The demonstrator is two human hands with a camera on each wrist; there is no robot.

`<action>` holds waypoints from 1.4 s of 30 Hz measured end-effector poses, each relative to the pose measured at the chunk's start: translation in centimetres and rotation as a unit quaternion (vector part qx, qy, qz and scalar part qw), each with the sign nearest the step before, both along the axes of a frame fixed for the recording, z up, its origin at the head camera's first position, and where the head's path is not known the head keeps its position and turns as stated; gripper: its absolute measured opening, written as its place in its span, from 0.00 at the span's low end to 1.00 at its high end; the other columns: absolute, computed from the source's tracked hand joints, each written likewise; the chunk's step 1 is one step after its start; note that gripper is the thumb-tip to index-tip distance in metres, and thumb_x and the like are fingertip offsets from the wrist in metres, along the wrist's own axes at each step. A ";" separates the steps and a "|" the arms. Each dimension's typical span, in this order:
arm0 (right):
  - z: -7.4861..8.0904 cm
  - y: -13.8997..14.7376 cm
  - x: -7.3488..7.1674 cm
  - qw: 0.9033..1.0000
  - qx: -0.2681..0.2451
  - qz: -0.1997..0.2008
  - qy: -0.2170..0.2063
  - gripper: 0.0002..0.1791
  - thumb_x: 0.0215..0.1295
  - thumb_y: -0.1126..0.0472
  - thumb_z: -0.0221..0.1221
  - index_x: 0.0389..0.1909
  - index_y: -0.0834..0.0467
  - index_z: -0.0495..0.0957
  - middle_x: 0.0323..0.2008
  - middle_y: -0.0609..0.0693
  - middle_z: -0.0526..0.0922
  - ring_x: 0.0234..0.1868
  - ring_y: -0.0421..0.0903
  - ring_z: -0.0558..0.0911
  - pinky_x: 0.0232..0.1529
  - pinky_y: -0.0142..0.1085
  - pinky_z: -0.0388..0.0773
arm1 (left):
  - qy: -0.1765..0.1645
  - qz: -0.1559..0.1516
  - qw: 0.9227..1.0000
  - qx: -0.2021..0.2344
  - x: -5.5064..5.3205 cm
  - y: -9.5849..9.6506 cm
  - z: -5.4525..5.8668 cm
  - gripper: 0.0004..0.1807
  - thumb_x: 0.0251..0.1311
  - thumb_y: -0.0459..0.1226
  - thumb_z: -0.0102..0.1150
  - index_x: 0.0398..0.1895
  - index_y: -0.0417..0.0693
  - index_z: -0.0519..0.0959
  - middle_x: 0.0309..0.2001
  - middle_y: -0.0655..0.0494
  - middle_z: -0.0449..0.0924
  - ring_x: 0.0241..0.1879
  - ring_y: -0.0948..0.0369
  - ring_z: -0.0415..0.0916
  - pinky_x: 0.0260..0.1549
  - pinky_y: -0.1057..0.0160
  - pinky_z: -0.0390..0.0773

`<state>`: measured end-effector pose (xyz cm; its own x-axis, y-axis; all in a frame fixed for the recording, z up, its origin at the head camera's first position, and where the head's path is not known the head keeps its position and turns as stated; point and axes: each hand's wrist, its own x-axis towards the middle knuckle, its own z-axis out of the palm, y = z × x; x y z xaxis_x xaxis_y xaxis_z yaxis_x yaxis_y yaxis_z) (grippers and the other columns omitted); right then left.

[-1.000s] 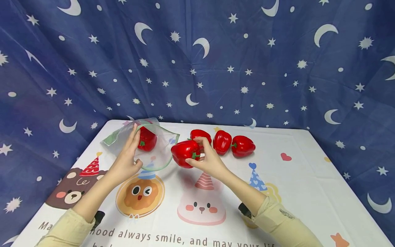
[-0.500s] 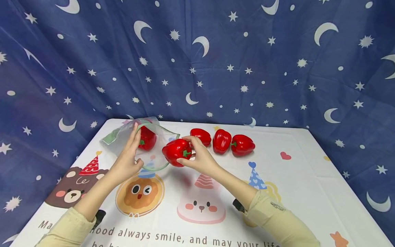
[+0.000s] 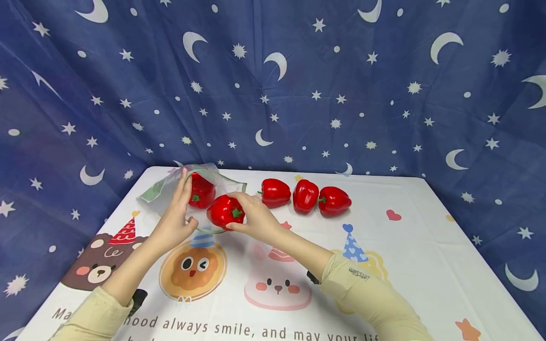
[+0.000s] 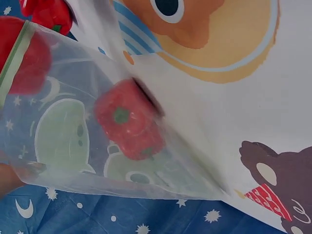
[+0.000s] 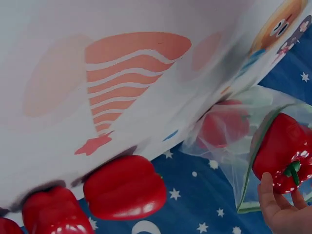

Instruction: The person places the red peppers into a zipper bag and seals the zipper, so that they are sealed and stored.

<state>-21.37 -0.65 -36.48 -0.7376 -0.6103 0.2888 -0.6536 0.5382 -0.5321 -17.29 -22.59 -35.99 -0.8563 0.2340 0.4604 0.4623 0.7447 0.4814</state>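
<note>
A clear mesh bag (image 3: 164,192) with a green-edged mouth lies at the table's far left. Inside it are red bell peppers (image 4: 122,107), seen through the mesh in the left wrist view. My left hand (image 3: 172,227) rests its straight fingers along the bag's mouth, thumb apart from them. My right hand (image 3: 256,218) grips another red bell pepper (image 3: 223,212) by its stem end, with the stem facing the hand. In the right wrist view this pepper (image 5: 282,151) overlaps the bag's green rim. Its blunt end points into the opening.
To the right of the bag, a row of bell peppers lies on the white printed tablecloth (image 3: 418,255): one left (image 3: 275,192), one in the middle (image 3: 305,196) and one right (image 3: 334,201). A blue curtain (image 3: 298,85) with moons and stars hangs behind the table.
My right hand has carried the held pepper leftward from beside the row to the bag's mouth. The left hand and the bag have stayed nearly still.
</note>
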 end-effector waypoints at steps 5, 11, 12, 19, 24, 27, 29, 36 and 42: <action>-0.1 -1.1 0.1 0.999 0.028 0.005 0.018 0.35 0.53 0.54 0.67 0.62 0.57 0.65 0.58 0.50 0.75 0.57 0.48 0.75 0.56 0.38 0.76 | -0.003 0.005 1.000 0.007 0.1 0.2 0.2 0.52 0.40 0.16 0.51 0.73 0.33 0.41 0.75 0.40 0.33 0.70 0.37 0.47 0.22 0.72 0.73; -0.3 -2.4 0.3 0.996 0.043 -0.005 0.074 0.33 0.53 0.54 0.67 0.61 0.57 0.69 0.55 0.52 0.74 0.55 0.46 0.76 0.55 0.33 0.76 | -0.004 0.015 1.000 0.012 0.0 0.6 0.7 0.51 0.43 0.15 0.48 0.74 0.36 0.40 0.76 0.44 0.31 0.69 0.36 0.49 0.23 0.74 0.73; -0.3 -2.5 0.3 0.996 0.043 -0.010 0.081 0.32 0.53 0.55 0.67 0.60 0.57 0.70 0.54 0.52 0.73 0.53 0.46 0.76 0.54 0.32 0.76 | -0.003 0.019 1.000 0.012 0.0 0.7 0.8 0.51 0.43 0.15 0.48 0.73 0.35 0.40 0.76 0.43 0.31 0.69 0.36 0.49 0.25 0.73 0.75; 0.0 -1.8 0.8 0.990 -0.007 -0.018 0.141 0.20 0.55 0.62 0.65 0.50 0.57 0.76 0.46 0.50 0.77 0.47 0.44 0.78 0.50 0.32 0.78 | -0.010 0.027 0.999 0.038 -0.4 1.1 1.5 0.48 0.45 0.16 0.44 0.73 0.35 0.39 0.76 0.44 0.29 0.70 0.36 0.45 0.40 0.45 0.80; 0.2 1.2 0.6 0.985 -0.029 -0.019 0.167 0.16 0.56 0.65 0.63 0.46 0.57 0.77 0.43 0.50 0.80 0.46 0.45 0.80 0.49 0.34 0.79 | -0.019 0.031 0.998 0.055 -0.5 0.8 1.9 0.48 0.46 0.16 0.43 0.73 0.34 0.38 0.76 0.48 0.27 0.72 0.39 0.41 0.45 0.41 0.76; -0.1 3.9 -0.2 0.988 -0.021 -0.050 0.143 0.16 0.56 0.65 0.63 0.46 0.58 0.78 0.44 0.51 0.81 0.47 0.47 0.81 0.50 0.37 0.79 | -0.016 0.036 0.997 0.062 -0.5 0.6 2.0 0.47 0.46 0.17 0.43 0.73 0.33 0.38 0.76 0.50 0.27 0.73 0.41 0.40 0.49 0.41 0.73; -0.2 5.8 -0.9 0.990 -0.005 -0.076 0.116 0.16 0.56 0.65 0.64 0.47 0.58 0.78 0.45 0.51 0.82 0.48 0.48 0.81 0.50 0.39 0.79 | -0.011 0.036 0.997 0.067 -0.4 0.6 1.9 0.47 0.45 0.17 0.43 0.72 0.31 0.39 0.76 0.49 0.28 0.73 0.41 0.40 0.53 0.39 0.70; -0.1 12.9 -3.4 0.986 0.060 -0.146 0.050 0.18 0.54 0.65 0.64 0.48 0.62 0.78 0.46 0.58 0.81 0.45 0.53 0.80 0.46 0.44 0.81 | -0.011 0.025 0.997 0.073 -0.4 0.7 1.8 0.43 0.50 0.20 0.44 0.72 0.31 0.41 0.76 0.48 0.29 0.73 0.41 0.39 0.58 0.35 0.60; -0.1 16.6 -5.1 0.968 0.186 -0.158 0.050 0.28 0.52 0.61 0.66 0.56 0.61 0.73 0.54 0.63 0.75 0.53 0.64 0.74 0.49 0.55 0.77 | 0.009 0.030 0.997 0.073 -0.7 0.3 2.2 0.38 0.54 0.20 0.40 0.72 0.32 0.48 0.76 0.46 0.37 0.73 0.44 0.41 0.62 0.39 0.56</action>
